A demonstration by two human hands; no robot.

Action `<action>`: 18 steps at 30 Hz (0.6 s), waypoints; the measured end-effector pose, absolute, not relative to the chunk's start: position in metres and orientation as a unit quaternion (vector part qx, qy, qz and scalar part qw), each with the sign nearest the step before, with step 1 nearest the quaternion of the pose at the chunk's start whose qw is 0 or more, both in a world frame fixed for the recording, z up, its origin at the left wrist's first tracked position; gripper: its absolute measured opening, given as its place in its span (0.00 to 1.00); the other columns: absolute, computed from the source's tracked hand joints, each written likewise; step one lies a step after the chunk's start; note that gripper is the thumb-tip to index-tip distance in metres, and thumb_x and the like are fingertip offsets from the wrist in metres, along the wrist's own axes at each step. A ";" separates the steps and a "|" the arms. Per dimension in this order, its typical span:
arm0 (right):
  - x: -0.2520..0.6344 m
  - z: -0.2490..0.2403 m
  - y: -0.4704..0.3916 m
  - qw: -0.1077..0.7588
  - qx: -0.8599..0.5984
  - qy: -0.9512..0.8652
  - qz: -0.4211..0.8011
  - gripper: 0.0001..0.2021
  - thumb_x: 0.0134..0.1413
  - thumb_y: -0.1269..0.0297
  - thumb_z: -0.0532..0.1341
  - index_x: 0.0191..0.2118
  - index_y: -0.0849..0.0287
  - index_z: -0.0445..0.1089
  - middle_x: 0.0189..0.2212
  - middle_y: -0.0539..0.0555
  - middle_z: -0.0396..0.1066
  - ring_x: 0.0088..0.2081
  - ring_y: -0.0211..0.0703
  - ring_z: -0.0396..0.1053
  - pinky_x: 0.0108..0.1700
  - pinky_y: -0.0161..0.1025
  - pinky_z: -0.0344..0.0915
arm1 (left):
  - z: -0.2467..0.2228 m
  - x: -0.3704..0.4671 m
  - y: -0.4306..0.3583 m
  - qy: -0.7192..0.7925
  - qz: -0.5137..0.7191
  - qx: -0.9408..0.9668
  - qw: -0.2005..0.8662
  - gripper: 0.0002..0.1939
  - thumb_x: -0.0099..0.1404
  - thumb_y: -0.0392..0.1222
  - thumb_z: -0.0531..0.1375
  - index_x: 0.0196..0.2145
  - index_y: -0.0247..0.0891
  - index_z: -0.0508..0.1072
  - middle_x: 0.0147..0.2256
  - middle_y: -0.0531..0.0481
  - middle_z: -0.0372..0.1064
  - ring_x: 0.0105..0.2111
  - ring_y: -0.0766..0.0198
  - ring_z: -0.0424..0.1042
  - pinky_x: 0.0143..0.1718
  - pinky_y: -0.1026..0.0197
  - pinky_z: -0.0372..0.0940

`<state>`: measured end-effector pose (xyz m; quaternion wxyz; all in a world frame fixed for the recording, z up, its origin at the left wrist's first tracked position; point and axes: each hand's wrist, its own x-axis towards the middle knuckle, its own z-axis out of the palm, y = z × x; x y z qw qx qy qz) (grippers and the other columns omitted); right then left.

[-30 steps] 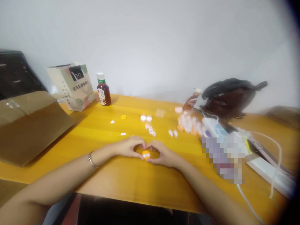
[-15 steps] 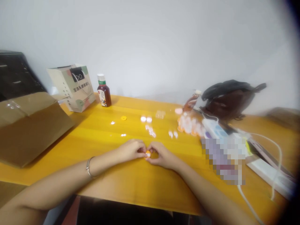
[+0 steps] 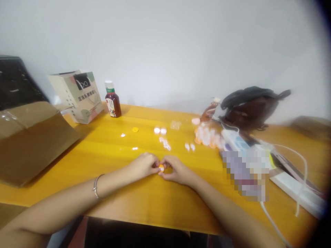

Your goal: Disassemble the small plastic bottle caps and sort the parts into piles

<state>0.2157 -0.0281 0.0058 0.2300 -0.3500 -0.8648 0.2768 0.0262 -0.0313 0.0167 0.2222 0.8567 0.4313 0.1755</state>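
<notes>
Between my two hands, over the near middle of the yellow table [image 3: 144,206], is a small round orange-and-white piece [image 3: 161,168]. My left hand [image 3: 147,165] pinches it from the left, and the fingers of my right hand [image 3: 176,170] close on its right side. Beyond them lie two white round caps [image 3: 160,131], a yellow disc [image 3: 135,130], a row of small white pieces [image 3: 164,143] and two more white pieces [image 3: 190,147]. Farther left are a small white piece [image 3: 122,135] and a tiny pair [image 3: 134,148].
An open cardboard box [image 3: 33,141] stands at left, with a paper bag [image 3: 86,98] and dark bottle [image 3: 113,101] behind. Rightward are clustered orange-and-white pieces [image 3: 208,136], another bottle [image 3: 210,111], a dark bag [image 3: 248,108], and a white power strip [image 3: 294,193] with cables.
The whole view has shifted slightly, so most things appear a little farther left. The orange-and-white piece now shows its white face a little more; both hands still hold it.
</notes>
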 end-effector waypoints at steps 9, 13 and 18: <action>0.213 0.004 -0.028 0.233 -0.361 -0.866 0.258 0.08 0.40 0.69 0.61 0.30 0.57 0.63 0.26 0.48 0.65 0.31 0.39 0.62 0.36 0.36 0.58 | 0.021 0.038 -0.043 0.459 0.114 0.876 0.099 0.04 0.55 0.38 0.59 0.25 0.36 0.72 0.24 0.47 0.70 0.24 0.60 0.69 0.27 0.62 0.60; 0.212 0.004 -0.029 0.231 -0.362 -0.865 0.260 0.08 0.40 0.69 0.61 0.30 0.57 0.63 0.26 0.48 0.65 0.31 0.39 0.62 0.36 0.36 0.58 | 0.023 0.040 -0.044 0.458 0.100 0.880 0.079 0.05 0.55 0.38 0.58 0.25 0.36 0.72 0.24 0.47 0.70 0.23 0.61 0.69 0.26 0.63 0.60; 0.212 0.002 -0.028 0.242 -0.373 -0.855 0.267 0.08 0.41 0.68 0.63 0.31 0.57 0.64 0.27 0.48 0.65 0.31 0.39 0.63 0.35 0.36 0.58 | 0.022 0.032 -0.040 0.442 0.131 0.880 0.110 0.04 0.55 0.37 0.59 0.25 0.36 0.73 0.25 0.48 0.71 0.24 0.62 0.69 0.26 0.65 0.58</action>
